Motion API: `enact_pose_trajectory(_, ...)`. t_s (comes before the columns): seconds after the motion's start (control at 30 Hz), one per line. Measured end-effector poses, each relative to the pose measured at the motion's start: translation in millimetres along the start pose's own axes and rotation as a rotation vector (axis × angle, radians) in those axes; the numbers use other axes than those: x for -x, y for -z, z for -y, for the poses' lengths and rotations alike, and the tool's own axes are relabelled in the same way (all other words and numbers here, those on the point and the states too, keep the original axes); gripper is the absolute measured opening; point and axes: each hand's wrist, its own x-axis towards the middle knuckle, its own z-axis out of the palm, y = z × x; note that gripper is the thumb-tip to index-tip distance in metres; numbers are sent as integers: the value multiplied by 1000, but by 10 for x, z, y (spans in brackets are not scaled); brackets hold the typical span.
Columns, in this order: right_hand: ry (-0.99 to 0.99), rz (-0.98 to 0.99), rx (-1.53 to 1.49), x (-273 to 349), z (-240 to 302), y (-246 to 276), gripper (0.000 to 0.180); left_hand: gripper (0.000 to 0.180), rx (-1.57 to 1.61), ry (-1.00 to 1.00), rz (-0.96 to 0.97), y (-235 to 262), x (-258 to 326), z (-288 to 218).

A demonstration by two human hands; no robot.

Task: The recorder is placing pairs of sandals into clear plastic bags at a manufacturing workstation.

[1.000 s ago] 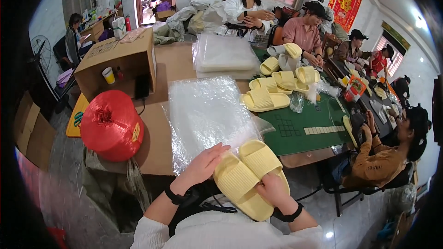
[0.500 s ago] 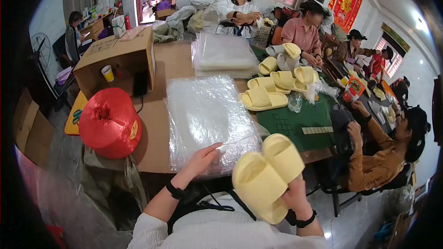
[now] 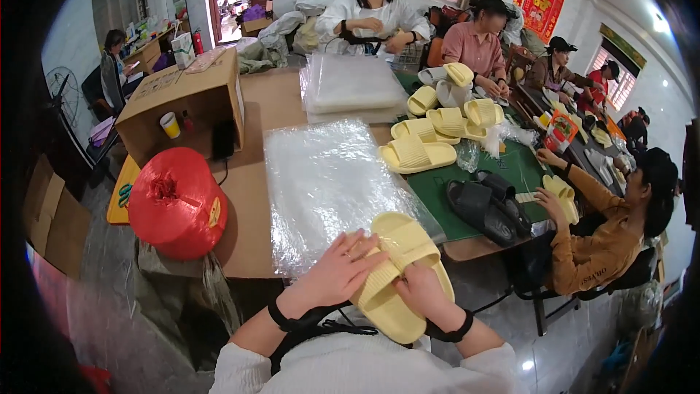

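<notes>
A pair of pale yellow slide slippers [image 3: 405, 242] is held together over the table's near edge, with their tips above a stack of clear plastic bags [image 3: 328, 175]. My right hand [image 3: 432, 293] is closed on the slippers, its fingers partly hidden at the straps. My left hand [image 3: 337, 268] lies with fingers stretched out across the strap of the left slipper. Shiny film shows around the far slipper's tip, but I cannot tell how far it covers it. Several more yellow slippers [image 3: 417, 155] lie in a pile beyond the bags.
A red twine roll [image 3: 177, 204] and an open cardboard box [image 3: 182, 87] stand left. More clear bags [image 3: 354, 86] lie behind. At right, a green mat [image 3: 430, 201] holds black slippers [image 3: 490, 206]; a seated co-worker there [image 3: 605, 211] handles yellow slippers [image 3: 560, 197].
My yellow slippers have swung left toward the bags, and my left hand has come from the bags onto them. Black slippers now lie on the mat; the co-worker has yellow ones.
</notes>
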Motion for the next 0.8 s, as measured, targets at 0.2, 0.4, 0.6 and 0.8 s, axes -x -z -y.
enact_pose_trajectory(0.2,23,-45,-609,-615,-399,-811,16,49,222,-119,60,168,-104,-199)
enact_pose_trajectory(0.4,148,-300,-117,-1515,-52,-872,23,46,344,-160,169,349,32,-273)
enact_pose_trajectory(0.6,12,-284,-264,-1623,173,-809,41,49,446,-131,29,1057,236,-413)
enact_pose_trajectory(0.8,108,-366,-163,-732,258,-819,35,22,1630,-1049,-5,1829,410,-990)
